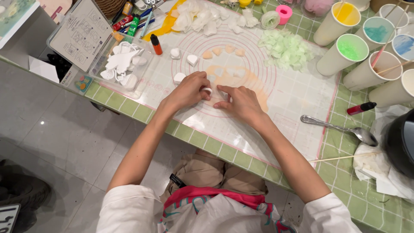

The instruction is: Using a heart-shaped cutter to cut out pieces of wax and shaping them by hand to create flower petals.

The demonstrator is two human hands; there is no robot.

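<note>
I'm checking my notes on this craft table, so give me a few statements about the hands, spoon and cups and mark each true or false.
1. The left hand pinches a small white cutter. True.
2. The right hand holds the metal spoon. False: it presses on the translucent mat; the spoon lies apart.
3. The paper cups are empty. False: several hold coloured material.
4. Pale green petals are piled on the mat. True.

White cutter [208, 90] mostly hidden under left hand [188, 91]; black pot [399, 142] cut by right edge.
</note>
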